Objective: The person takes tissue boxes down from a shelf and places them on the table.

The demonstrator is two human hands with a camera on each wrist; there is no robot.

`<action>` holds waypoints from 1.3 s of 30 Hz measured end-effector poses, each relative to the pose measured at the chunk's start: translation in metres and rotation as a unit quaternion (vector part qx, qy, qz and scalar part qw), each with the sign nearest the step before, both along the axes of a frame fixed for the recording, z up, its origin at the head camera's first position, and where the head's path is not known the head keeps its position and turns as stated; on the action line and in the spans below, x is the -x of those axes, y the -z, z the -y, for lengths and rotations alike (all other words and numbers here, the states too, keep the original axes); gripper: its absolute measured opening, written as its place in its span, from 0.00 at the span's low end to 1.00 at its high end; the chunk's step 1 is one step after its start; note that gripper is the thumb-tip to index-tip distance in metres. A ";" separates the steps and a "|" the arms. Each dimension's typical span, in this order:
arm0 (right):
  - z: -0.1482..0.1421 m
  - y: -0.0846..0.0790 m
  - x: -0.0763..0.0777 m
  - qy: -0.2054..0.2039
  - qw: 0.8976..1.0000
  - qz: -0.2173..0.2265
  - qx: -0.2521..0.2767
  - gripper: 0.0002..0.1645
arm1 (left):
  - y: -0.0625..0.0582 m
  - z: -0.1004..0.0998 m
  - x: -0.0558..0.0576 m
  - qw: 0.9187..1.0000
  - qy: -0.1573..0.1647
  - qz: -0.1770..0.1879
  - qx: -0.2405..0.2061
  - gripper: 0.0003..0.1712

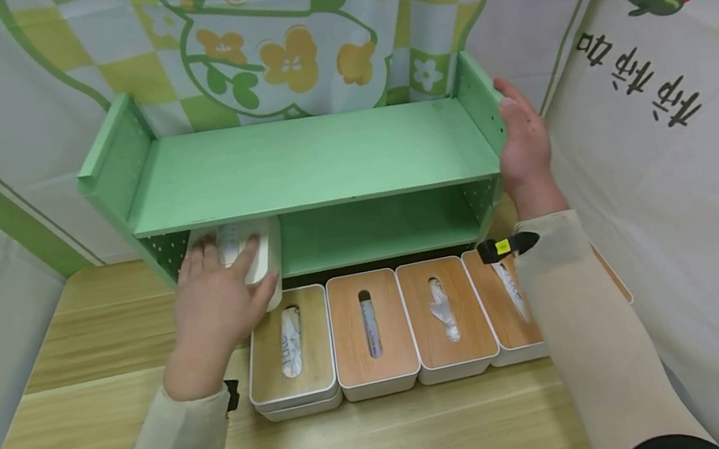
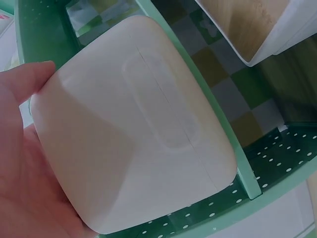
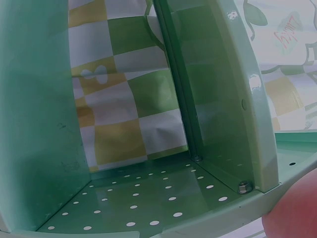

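My left hand [image 1: 212, 314] grips a white tissue box [image 1: 273, 260] at the left end of the lower level of a green two-level shelf [image 1: 312, 160]. In the left wrist view the thumb and fingers hold one side of the white box [image 2: 133, 129], and a smooth face with a long oval recess shows. Part of the box is over the shelf's front edge. My right hand [image 1: 525, 147] holds the shelf's right side panel [image 1: 478, 103], with some fingers hidden behind it. The right wrist view shows only a bit of that hand [image 3: 294, 210] beside the perforated side.
Several white tissue boxes with wooden slotted lids [image 1: 372, 326] stand in a row before the shelf, the rightmost partly behind my right sleeve. The leftmost [image 1: 289, 349] sits on another white piece. The wooden table [image 1: 114, 428] extends left and forward. A printed cloth [image 1: 283, 37] hangs behind.
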State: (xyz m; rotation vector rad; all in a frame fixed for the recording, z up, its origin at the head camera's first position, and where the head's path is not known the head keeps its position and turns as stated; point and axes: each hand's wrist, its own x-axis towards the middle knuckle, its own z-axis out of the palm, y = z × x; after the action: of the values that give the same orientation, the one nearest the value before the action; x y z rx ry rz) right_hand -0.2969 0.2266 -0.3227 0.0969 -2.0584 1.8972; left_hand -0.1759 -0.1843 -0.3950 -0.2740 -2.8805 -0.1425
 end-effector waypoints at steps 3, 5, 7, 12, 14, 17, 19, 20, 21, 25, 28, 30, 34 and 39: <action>0.000 0.000 0.000 0.001 1.000 0.000 -0.002 0.27 | 0.000 -0.001 -0.001 1.000 0.000 -0.001 -0.002 0.37; -0.001 0.001 0.001 0.003 1.000 0.002 -0.005 0.27 | 0.001 -0.001 -0.001 1.000 0.000 -0.006 -0.004 0.37; -0.001 0.001 0.001 0.004 1.000 0.004 -0.008 0.28 | 0.002 -0.001 -0.001 1.000 -0.001 -0.009 -0.009 0.37; -0.002 0.002 0.002 0.005 1.000 0.008 -0.012 0.28 | 0.002 -0.001 -0.002 1.000 -0.005 -0.006 -0.019 0.39; -0.001 0.002 0.002 0.005 1.000 0.008 -0.016 0.27 | 0.002 0.000 -0.003 1.000 -0.008 0.000 -0.025 0.40; 0.000 0.001 0.002 0.004 1.000 0.007 -0.018 0.27 | 0.001 0.001 -0.004 0.999 -0.012 0.009 -0.035 0.41; 0.000 0.000 0.001 0.005 1.000 0.006 -0.021 0.27 | 0.001 0.002 -0.005 0.999 -0.015 0.013 -0.039 0.42; 0.000 0.000 0.001 0.006 1.000 0.005 -0.020 0.27 | 0.001 0.003 -0.005 0.999 -0.018 0.014 -0.040 0.43; 0.001 0.000 0.001 0.005 1.000 0.005 -0.017 0.27 | 0.001 0.004 -0.005 0.999 -0.020 0.014 -0.044 0.43; 0.001 0.000 0.001 0.003 1.000 0.000 -0.015 0.27 | 0.002 0.009 -0.007 0.997 -0.030 0.012 -0.067 0.45; 0.000 0.000 0.001 0.004 1.000 0.000 -0.020 0.28 | 0.003 0.013 -0.007 0.995 -0.028 0.007 -0.095 0.46; -0.001 0.000 0.002 0.005 1.000 0.000 -0.024 0.28 | 0.004 0.016 -0.008 0.992 -0.026 0.006 -0.121 0.46; -0.001 0.001 0.002 0.008 1.000 0.001 -0.029 0.28 | 0.005 0.022 -0.012 0.980 -0.033 0.021 -0.196 0.48; -0.002 0.002 0.002 0.009 1.000 0.005 -0.029 0.28 | 0.006 0.028 -0.017 0.952 -0.046 0.028 -0.300 0.47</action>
State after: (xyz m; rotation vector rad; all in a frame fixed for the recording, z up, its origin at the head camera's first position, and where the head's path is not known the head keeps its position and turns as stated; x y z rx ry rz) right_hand -0.2987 0.2290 -0.3242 0.0832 -2.1136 1.8320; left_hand -0.1592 -0.2123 -0.4012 -0.0187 -2.7285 -0.9936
